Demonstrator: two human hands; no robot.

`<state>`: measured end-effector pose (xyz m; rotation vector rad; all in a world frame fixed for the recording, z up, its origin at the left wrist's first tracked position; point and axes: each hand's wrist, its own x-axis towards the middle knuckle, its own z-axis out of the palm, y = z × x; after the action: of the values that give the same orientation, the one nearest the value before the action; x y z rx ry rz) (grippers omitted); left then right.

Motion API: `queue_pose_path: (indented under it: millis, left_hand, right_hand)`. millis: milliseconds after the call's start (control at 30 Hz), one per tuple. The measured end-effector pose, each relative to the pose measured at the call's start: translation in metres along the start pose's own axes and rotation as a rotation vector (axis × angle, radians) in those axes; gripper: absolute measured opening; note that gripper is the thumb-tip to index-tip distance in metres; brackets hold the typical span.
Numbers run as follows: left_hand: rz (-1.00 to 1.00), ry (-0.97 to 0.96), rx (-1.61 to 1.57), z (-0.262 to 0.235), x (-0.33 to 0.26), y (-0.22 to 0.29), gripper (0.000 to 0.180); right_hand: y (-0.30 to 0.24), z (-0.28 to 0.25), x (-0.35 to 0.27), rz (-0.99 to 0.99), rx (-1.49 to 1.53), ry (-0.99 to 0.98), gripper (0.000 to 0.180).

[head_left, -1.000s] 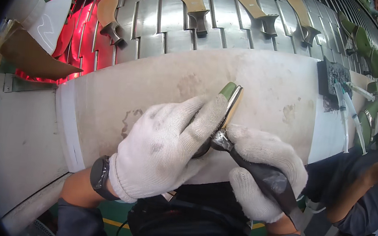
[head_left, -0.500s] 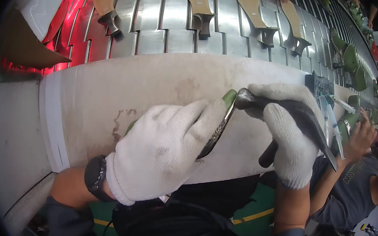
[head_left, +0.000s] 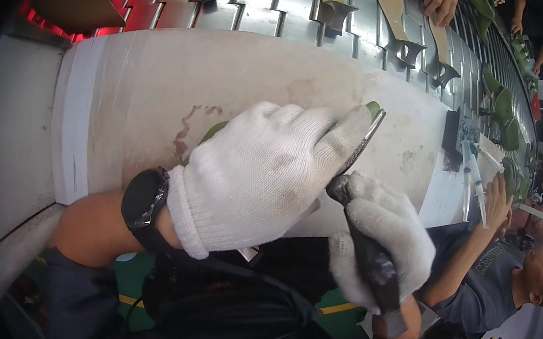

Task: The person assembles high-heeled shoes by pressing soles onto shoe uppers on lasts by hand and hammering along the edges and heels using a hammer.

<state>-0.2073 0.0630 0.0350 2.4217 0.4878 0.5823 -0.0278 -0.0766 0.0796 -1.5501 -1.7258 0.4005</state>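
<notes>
My left hand [head_left: 257, 174], in a white knit glove, is closed around a green shoe [head_left: 373, 107]. Most of the shoe is hidden under the glove; its green toe and the rim of its sole show past my fingers, and another green patch shows behind my knuckles. Its dark, rough-looking sole faces right. My right hand [head_left: 394, 240], gloved the same way, is closed on a black hammer [head_left: 375, 258]. The hammer's round face is at the lower part of the sole's edge, touching or nearly so; its flat tail points down toward my wrist. The handle is hidden by my fingers.
Under my hands lies a stained pale worktop [head_left: 283, 70]. Beyond it a metal slat conveyor [head_left: 254, 23] carries several tan soles with dark heels [head_left: 390, 12]. At right are syringes [head_left: 474, 179] by a dark block [head_left: 453, 136], and a co-worker's hand [head_left: 497, 203]. Another person's hand [head_left: 441, 5] touches a sole.
The hammer has swung down from the shoe's toe to lower along its sole, its tail now pointing downward. My left hand and the shoe sit slightly farther right. The view has shifted.
</notes>
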Motion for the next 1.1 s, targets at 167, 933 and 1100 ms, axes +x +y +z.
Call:
queue_pose_path:
  millis: [167, 933, 1100]
  left_hand:
    - [0.017, 0.030, -0.081, -0.002, -0.007, 0.000, 0.083]
    - [-0.027, -0.034, -0.330, -0.029, -0.031, -0.038, 0.051]
    - [-0.014, -0.034, -0.298, -0.031, -0.029, -0.035, 0.050]
  right_hand:
    - [-0.021, 0.037, -0.013, 0.023, -0.042, -0.043, 0.022]
    - [-0.021, 0.077, -0.034, 0.072, 0.402, 0.145, 0.040]
    - [-0.029, 0.061, -0.011, 0.000, 0.289, -0.111, 0.038]
